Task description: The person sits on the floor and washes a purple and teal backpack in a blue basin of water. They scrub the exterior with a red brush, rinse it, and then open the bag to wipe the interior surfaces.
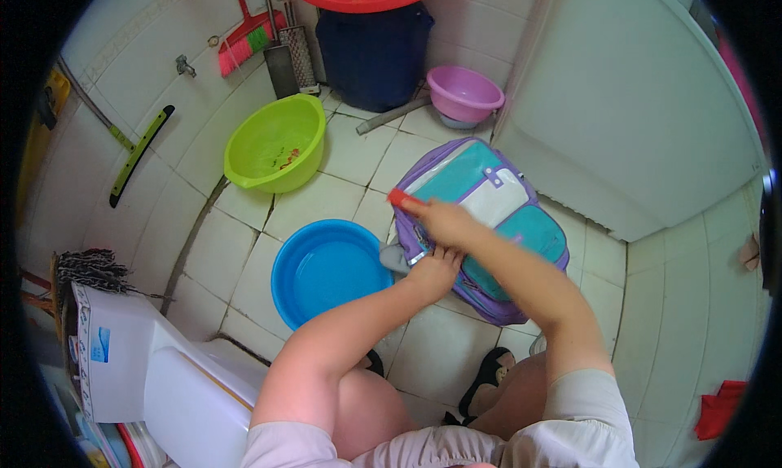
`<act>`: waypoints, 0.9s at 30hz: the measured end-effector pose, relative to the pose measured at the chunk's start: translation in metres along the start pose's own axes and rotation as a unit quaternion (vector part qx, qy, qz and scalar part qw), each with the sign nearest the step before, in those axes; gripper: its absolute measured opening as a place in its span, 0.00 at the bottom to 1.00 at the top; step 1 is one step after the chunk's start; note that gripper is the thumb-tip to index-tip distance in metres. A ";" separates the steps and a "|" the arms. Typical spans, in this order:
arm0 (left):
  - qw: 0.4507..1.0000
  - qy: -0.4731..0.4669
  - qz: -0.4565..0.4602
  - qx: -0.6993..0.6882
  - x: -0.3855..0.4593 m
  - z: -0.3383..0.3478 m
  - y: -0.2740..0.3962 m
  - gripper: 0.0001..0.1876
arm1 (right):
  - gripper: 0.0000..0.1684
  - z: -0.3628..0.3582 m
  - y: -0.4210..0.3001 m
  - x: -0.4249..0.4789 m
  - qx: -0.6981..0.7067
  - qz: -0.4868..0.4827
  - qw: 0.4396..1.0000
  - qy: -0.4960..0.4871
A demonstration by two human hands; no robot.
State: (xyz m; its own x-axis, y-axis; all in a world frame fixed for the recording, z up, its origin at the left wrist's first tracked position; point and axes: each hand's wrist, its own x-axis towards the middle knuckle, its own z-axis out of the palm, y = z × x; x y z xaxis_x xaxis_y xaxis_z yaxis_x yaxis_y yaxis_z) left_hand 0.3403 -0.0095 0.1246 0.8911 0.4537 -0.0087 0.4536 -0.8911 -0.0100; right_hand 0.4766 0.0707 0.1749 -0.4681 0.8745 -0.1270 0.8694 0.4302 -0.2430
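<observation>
A purple, teal and white backpack [501, 190] lies flat on the tiled floor in front of me. My right hand [449, 220] is closed around a small red object [404, 198], perhaps a brush, held over the bag's upper left side; both are slightly blurred. Just below my right wrist, my left hand [435, 275] grips the near left edge of the backpack, its fingertips partly covered. A soft grey item [394, 257] pokes out between the bag and a blue plastic basin [330, 278], whose inside looks smooth and blue.
A green basin [275, 144] holds water and small red bits. Behind stand a dark blue bin [376, 55] under a red basin [366, 0], a pink basin [467, 95] and a grey pipe [391, 117]. A toilet [189, 394] is at left, a white panel [623, 113] at right.
</observation>
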 end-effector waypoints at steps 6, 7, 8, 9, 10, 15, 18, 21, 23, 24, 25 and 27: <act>0.995 -0.021 -0.027 -0.092 0.000 -0.002 0.002 0.29 | 0.31 -0.005 0.006 0.000 0.044 0.120 0.991 -0.038; 0.997 -0.030 -0.026 -0.061 0.001 -0.002 0.001 0.29 | 0.29 -0.003 0.004 -0.001 0.024 0.034 0.998 -0.041; 0.999 -0.002 -0.019 -0.041 0.000 -0.003 0.001 0.30 | 0.34 -0.006 0.012 0.000 0.057 0.117 0.991 -0.019; 1.000 -0.009 -0.021 -0.004 0.000 -0.003 0.001 0.30 | 0.39 -0.009 0.026 0.000 0.088 0.200 0.976 -0.017; 0.999 -0.002 -0.026 -0.033 0.001 -0.004 0.001 0.32 | 0.39 -0.009 0.045 0.004 0.275 0.238 0.931 -0.025; 0.998 -0.005 -0.020 -0.058 -0.001 -0.015 0.003 0.35 | 0.38 0.002 0.029 -0.001 0.020 0.128 0.991 0.029; 0.997 -0.036 -0.026 -0.069 -0.003 -0.027 0.002 0.38 | 0.38 -0.003 0.041 -0.005 -0.027 0.284 0.957 0.053; 0.990 -0.074 -0.035 -0.113 -0.002 -0.038 0.003 0.45 | 0.28 0.009 0.041 -0.004 0.022 0.207 0.977 0.045; 0.983 -0.098 -0.039 -0.147 -0.002 -0.042 0.004 0.47 | 0.22 0.006 0.036 -0.008 0.029 0.163 0.986 0.018; 0.987 -0.094 -0.034 -0.126 -0.001 -0.043 0.003 0.47 | 0.21 0.006 0.041 -0.009 0.013 0.179 0.983 0.033; 0.990 -0.082 -0.030 -0.107 -0.002 -0.042 0.004 0.47 | 0.20 0.006 0.049 -0.010 -0.010 0.196 0.980 0.028; 0.995 -0.077 -0.023 -0.062 -0.002 -0.037 0.005 0.47 | 0.22 0.007 0.056 -0.013 0.008 0.244 0.968 0.058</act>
State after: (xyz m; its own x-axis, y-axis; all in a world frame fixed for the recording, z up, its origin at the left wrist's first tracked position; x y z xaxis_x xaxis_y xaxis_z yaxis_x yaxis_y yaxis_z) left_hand 0.3410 -0.0152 0.1614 0.8614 0.4803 -0.1650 0.5000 -0.8591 0.1093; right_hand 0.5301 0.0816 0.1561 0.0201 0.9924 -0.1215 0.9794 -0.0440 -0.1970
